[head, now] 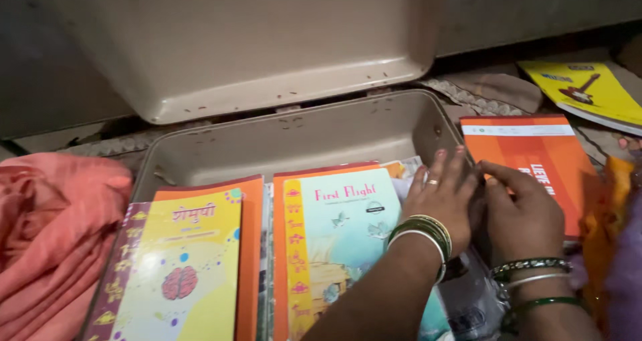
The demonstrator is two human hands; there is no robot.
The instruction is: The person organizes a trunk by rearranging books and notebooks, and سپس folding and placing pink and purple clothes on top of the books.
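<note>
An open beige case (294,137) lies in front of me with its lid (234,47) tilted up behind. Inside it are stacked books: a yellow one with a pink brain drawing (180,267) on the left and a light-blue one with an orange border (334,234) in the middle. My left hand (441,197), with a ring and green bangles, rests flat on the books at the case's right side. My right hand (518,210), also in bangles, grips the lower left edge of an orange book (535,160) leaning at the case's right wall.
Pink-orange cloth (53,234) is piled left of the case. A yellow book with a guitar picture (585,90) lies on the floor at the far right. Orange and purple fabric (618,247) sits by my right arm. A clear plastic bag (475,301) shows under my wrists.
</note>
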